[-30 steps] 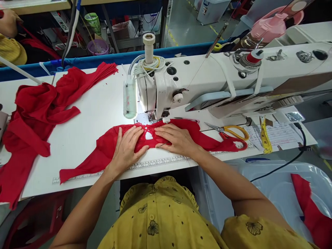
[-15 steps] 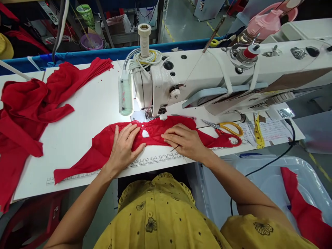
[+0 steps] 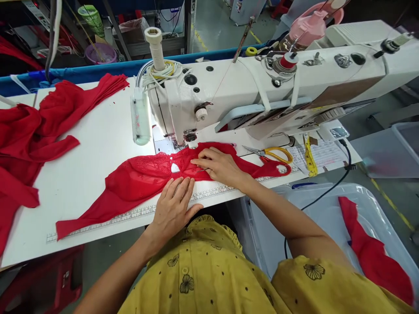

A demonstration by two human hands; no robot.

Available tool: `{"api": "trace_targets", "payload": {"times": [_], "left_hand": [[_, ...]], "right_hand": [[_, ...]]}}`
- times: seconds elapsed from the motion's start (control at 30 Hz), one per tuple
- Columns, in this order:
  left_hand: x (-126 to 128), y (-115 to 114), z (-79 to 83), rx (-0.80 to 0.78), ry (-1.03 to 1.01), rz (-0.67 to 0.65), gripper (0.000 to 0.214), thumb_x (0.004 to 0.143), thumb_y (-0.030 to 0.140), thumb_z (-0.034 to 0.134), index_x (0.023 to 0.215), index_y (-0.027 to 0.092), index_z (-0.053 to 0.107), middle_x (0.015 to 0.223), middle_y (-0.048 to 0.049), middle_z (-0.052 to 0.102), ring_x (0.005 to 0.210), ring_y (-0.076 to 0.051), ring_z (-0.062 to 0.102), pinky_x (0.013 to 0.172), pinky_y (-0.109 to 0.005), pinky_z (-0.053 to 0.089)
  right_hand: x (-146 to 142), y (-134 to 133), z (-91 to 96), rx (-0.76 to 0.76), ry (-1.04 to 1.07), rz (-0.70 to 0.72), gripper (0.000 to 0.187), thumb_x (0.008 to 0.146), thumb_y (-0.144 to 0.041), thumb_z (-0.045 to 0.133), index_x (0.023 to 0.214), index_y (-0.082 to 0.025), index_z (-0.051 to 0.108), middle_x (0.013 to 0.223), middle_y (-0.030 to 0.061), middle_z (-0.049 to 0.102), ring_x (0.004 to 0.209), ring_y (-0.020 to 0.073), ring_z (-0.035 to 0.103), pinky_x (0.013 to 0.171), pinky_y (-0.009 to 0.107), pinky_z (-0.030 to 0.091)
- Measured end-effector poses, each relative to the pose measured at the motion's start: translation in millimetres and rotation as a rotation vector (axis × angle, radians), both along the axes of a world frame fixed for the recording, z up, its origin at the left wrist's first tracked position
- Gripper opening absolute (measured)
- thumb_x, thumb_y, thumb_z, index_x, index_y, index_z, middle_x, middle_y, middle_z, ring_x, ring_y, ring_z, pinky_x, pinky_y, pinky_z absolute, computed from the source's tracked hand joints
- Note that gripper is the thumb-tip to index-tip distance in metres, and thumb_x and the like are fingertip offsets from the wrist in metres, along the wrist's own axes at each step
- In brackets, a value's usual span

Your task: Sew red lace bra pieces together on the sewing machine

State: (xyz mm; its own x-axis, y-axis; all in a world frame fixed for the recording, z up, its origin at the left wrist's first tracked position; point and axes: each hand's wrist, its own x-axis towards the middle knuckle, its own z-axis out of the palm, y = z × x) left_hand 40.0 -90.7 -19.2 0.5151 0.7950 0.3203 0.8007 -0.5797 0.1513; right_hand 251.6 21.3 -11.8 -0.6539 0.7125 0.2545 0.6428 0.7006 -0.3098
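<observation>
A red lace bra lies spread in front of the sewing machine, its small center opening below and just left of the presser foot. My left hand rests flat, fingers stretched, on the bra's near edge by that opening. Over the right cup, my right hand is closed, with a thin pointed metal tool between its fingers. Most of this tool is hidden, so its exact kind is unclear. A printed ruler scale runs along the table's near edge, partly under the fabric.
Red fabric pieces are heaped at left. Yellow-handled scissors, red-handled scissors, a yellow measuring tape and a written sheet lie at right. Below stands a clear plastic bin holding red fabric. A black cable hangs there.
My left hand has slid from the left cup down to the bra's near edge by the center. My right hand stays on the right cup with the tool. The whole view has shifted slightly.
</observation>
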Motion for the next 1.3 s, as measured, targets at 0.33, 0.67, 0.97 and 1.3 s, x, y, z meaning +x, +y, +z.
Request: {"api": "trace_targets", "payload": {"times": [0.33, 0.67, 0.97, 1.3], "left_hand": [[-41, 5, 30.0, -0.006, -0.311, 0.119, 0.037, 0.098, 0.022, 0.059, 0.134, 0.023, 0.054, 0.123, -0.0100, 0.067, 0.118, -0.024, 0.062, 0.106, -0.045, 0.050], [-64, 12, 27.7, 0.055, -0.328, 0.117, 0.023, 0.097, 0.011, 0.055, 0.115, 0.022, 0.063, 0.102, -0.0059, 0.071, 0.094, -0.018, 0.065, 0.083, -0.033, 0.055], [-82, 4, 16.5, -0.086, -0.155, 0.141, 0.026, 0.100, 0.022, 0.052, 0.123, 0.023, 0.065, 0.118, -0.0094, 0.070, 0.108, -0.025, 0.064, 0.089, -0.042, 0.053], [-70, 52, 13.0, -0.150, -0.162, 0.039, 0.037, 0.099, 0.039, 0.055, 0.131, 0.021, 0.062, 0.134, -0.0137, 0.063, 0.128, -0.029, 0.057, 0.113, -0.055, 0.044]], "right_hand": [[12, -20, 13.6, 0.110, 0.100, -0.029, 0.037, 0.097, -0.008, 0.047, 0.119, -0.026, 0.072, 0.107, 0.0046, 0.072, 0.098, 0.0170, 0.062, 0.070, 0.028, 0.051], [-8, -27, 16.8, 0.065, 0.086, 0.129, 0.034, 0.097, -0.008, 0.048, 0.114, -0.023, 0.072, 0.104, 0.0033, 0.073, 0.093, 0.0147, 0.062, 0.050, 0.024, 0.035], [-6, -32, 10.3, 0.016, 0.021, 0.119, 0.031, 0.098, -0.012, 0.052, 0.120, -0.024, 0.070, 0.117, 0.0041, 0.073, 0.107, 0.0176, 0.061, 0.046, 0.024, 0.035], [-29, -2, 7.8, 0.053, -0.005, 0.181, 0.038, 0.099, -0.045, 0.058, 0.128, -0.022, 0.068, 0.132, 0.0078, 0.069, 0.119, 0.0251, 0.059, 0.051, 0.027, 0.047]]}}
